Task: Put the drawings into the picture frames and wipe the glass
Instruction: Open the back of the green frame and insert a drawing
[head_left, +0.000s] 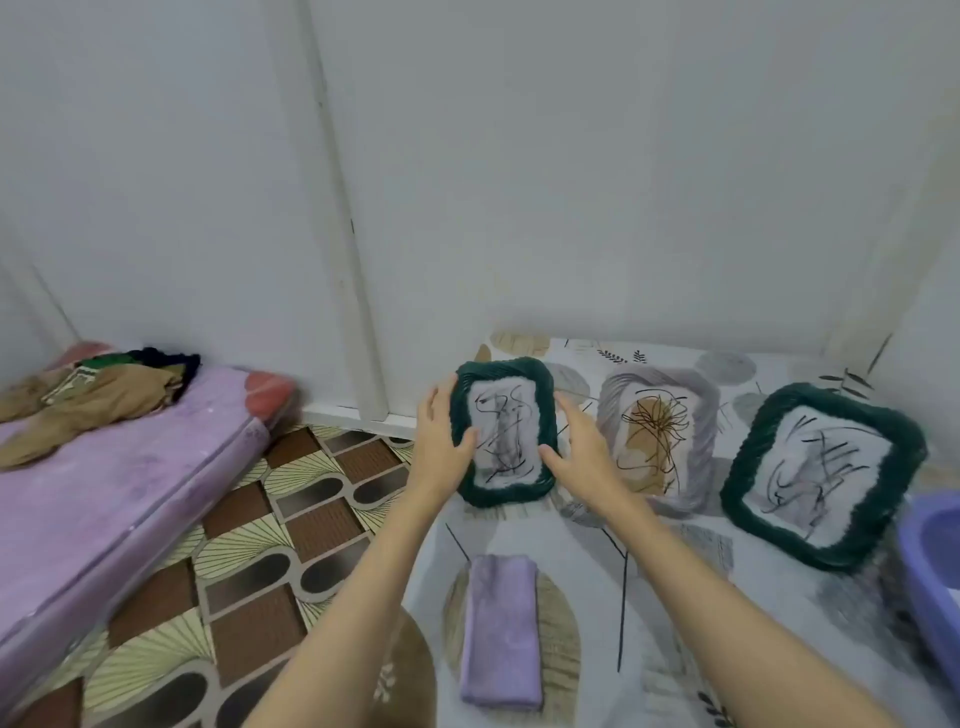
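Left hand (441, 441) and right hand (576, 452) seemingly grip green frame (501, 431).

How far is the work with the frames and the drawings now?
Done, it seems: all three frames show a scribbled drawing inside, the left green frame, the grey frame and the right green frame. In hand: the left hand and right hand hold the left green frame by its sides. Left: the purple cloth lies folded and untouched, so I cannot tell whether any glass is wiped.
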